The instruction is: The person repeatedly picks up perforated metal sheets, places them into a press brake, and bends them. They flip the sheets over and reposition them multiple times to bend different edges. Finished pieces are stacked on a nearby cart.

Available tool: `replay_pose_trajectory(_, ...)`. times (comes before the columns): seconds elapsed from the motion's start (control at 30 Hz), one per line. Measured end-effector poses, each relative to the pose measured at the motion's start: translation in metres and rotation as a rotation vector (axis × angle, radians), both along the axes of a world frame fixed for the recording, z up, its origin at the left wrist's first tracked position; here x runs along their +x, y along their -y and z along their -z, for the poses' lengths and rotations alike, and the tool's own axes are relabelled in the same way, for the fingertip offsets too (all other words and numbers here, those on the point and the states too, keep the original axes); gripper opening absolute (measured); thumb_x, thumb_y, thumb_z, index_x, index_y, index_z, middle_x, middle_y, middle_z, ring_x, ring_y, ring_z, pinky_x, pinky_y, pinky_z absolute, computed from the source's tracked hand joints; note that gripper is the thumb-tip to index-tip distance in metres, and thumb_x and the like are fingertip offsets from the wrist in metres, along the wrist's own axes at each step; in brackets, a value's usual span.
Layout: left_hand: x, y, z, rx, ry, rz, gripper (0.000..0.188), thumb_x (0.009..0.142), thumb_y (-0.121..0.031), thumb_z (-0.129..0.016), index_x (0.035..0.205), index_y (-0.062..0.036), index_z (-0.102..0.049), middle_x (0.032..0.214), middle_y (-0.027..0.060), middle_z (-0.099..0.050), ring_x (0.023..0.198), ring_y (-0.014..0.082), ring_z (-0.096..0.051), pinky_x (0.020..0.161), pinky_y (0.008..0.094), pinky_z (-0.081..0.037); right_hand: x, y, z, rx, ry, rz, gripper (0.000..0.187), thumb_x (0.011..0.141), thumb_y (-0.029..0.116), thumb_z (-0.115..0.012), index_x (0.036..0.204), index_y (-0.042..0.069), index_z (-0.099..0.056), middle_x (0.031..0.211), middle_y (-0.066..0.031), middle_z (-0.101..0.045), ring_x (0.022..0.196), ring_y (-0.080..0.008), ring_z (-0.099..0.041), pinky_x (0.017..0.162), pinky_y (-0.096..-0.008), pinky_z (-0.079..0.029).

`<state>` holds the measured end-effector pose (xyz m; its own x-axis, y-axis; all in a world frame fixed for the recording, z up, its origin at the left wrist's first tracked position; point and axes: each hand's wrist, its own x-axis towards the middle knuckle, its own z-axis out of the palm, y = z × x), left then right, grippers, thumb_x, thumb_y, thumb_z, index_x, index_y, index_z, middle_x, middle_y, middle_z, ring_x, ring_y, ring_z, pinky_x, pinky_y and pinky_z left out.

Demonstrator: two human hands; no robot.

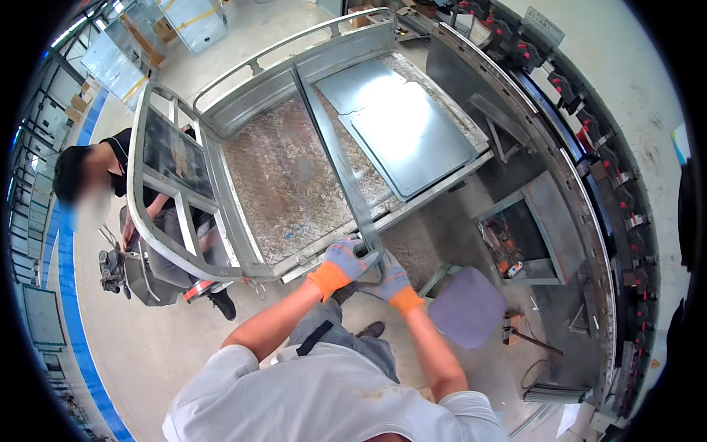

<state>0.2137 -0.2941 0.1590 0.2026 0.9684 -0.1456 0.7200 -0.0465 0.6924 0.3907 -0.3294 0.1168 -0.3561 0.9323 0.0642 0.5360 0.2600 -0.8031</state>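
A long, narrow folded metal strip (pixel 333 151) lies across the bed of a cargo tricycle (pixel 276 177), its near end out over the bed's edge. My left hand (pixel 343 261), in a grey-blue glove with an orange cuff, is closed on that near end. On the other side of it my right hand (pixel 390 280), gloved alike, is closed around the same end; some of its fingers are hidden. To the right of the strip, flat shiny metal sheets (pixel 409 136) rest in the bed.
Another person (pixel 110 166) sits at the tricycle's front on the left. Close on my right stand a purple-covered stool (pixel 469 308), a hammer (pixel 534 340) and a metal box frame (pixel 552 228). A long machine (pixel 571 169) runs along the right side.
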Motion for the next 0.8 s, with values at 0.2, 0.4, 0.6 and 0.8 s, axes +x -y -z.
replay_pose_trajectory(0.2, 0.000, -0.028, 0.009, 0.076, 0.067, 0.157, 0.040, 0.087, -0.034, -0.072, 0.113, -0.0027, -0.070, 0.109, 0.0182, -0.067, 0.099, 0.0332, -0.065, 0.089, 0.0402, -0.051, -0.032, -0.016, 0.075, 0.146, -0.393, 0.490, 0.055, 0.075, 0.012, -0.080, 0.126, 0.005, -0.062, 0.125, -0.0160, -0.063, 0.114, -0.0334, -0.062, 0.098, -0.0394, -0.049)
replay_pose_trajectory(0.4, -0.084, -0.152, 0.090, 0.145, 0.573, -0.225, 0.027, 0.099, -0.023, -0.054, 0.113, -0.0058, -0.069, 0.109, 0.0128, -0.071, 0.102, 0.0216, -0.065, 0.089, 0.0355, -0.051, -0.035, -0.030, 0.069, 0.215, -0.422, 0.620, 0.050, 0.070, 0.003, -0.080, 0.119, 0.005, -0.068, 0.119, -0.0168, -0.066, 0.113, -0.0351, -0.063, 0.098, -0.0399, -0.049)
replay_pose_trajectory(0.6, -0.231, -0.443, 0.114, 0.055, 1.189, -0.743, 0.085, 0.092, -0.076, -0.041, 0.150, -0.0130, -0.044, 0.152, 0.0037, -0.044, 0.124, 0.0181, -0.045, 0.100, 0.0363, -0.036, -0.068, -0.070, 0.046, 0.266, -0.251, 0.636, 0.037, 0.072, 0.008, -0.081, 0.108, 0.006, -0.072, 0.109, -0.0159, -0.071, 0.104, -0.0321, -0.067, 0.092, -0.0405, -0.052)
replay_pose_trajectory(0.8, -0.277, -0.608, 0.118, -0.097, 1.382, -0.646, 0.086, 0.090, -0.078, -0.041, 0.139, -0.0087, -0.054, 0.129, 0.0083, -0.063, 0.113, 0.0272, -0.060, 0.101, 0.0429, -0.047, -0.061, -0.066, 0.052, 0.166, -0.008, 0.658, 0.038, 0.070, 0.017, -0.084, 0.105, 0.009, -0.073, 0.105, -0.0159, -0.072, 0.096, -0.0343, -0.070, 0.084, -0.0398, -0.056)
